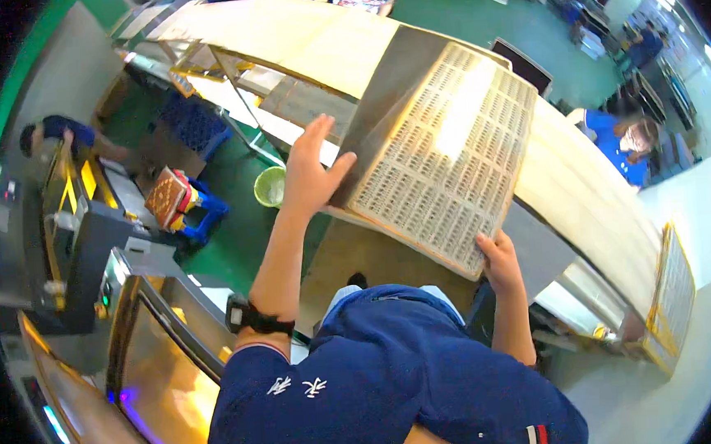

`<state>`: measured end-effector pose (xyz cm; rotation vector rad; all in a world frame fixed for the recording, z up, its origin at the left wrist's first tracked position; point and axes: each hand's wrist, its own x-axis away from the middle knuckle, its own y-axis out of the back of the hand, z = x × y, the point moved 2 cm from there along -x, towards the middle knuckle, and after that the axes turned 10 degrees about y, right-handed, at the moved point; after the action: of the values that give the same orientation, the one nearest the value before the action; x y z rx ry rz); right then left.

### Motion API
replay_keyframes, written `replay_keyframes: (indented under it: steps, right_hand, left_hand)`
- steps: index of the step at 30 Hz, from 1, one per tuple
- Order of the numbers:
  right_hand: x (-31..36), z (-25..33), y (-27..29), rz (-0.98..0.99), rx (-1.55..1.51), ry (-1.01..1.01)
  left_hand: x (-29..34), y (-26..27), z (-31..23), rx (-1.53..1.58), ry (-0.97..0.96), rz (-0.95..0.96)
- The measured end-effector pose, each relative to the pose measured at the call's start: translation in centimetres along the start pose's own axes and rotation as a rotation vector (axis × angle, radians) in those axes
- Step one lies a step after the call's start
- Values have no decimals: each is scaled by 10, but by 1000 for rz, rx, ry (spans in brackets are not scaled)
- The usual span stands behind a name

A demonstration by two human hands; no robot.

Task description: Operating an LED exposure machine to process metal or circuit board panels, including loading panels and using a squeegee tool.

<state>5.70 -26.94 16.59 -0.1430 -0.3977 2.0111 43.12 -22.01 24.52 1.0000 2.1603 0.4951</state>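
A large rectangular panel (pixel 450 153), covered with a grid of small dark marks and edged in yellowish orange, lies tilted in front of me. Light glares off its upper middle. Beneath its left side shows a dark grey sheet (pixel 406 66). At the panel's near right corner, my right hand (pixel 501 263) grips it, thumb on top and the other fingers mostly hidden. My left hand (pixel 312 167) is open beside the dark sheet's left edge, fingers stretched out and thumb apart; whether the thumb touches the edge I cannot tell.
A long pale table (pixel 292 28) curves behind and to the right. Another gridded panel (pixel 674 299) leans at far right. A green bin (pixel 271 187) and blue stool (pixel 204 216) stand left, near a lit machine (pixel 168 367). Co-workers (pixel 622 145) are around the table.
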Motion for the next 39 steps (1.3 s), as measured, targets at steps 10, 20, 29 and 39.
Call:
replay_keyframes:
  steps: [10, 20, 29, 39]
  right_hand:
    - [10, 37, 148, 263, 242, -116]
    - [-130, 18, 84, 1320, 357, -343]
    - [-203, -95, -74, 1570, 199, -667]
    - [-195, -242, -200, 2404, 535, -341]
  left_hand:
    - [178, -109, -40, 1239, 1085, 499]
    - [340, -103, -136, 819, 983, -647]
    - [399, -249, -233, 692, 1040, -1731]
    - [359, -448, -298, 428, 1554, -2259]
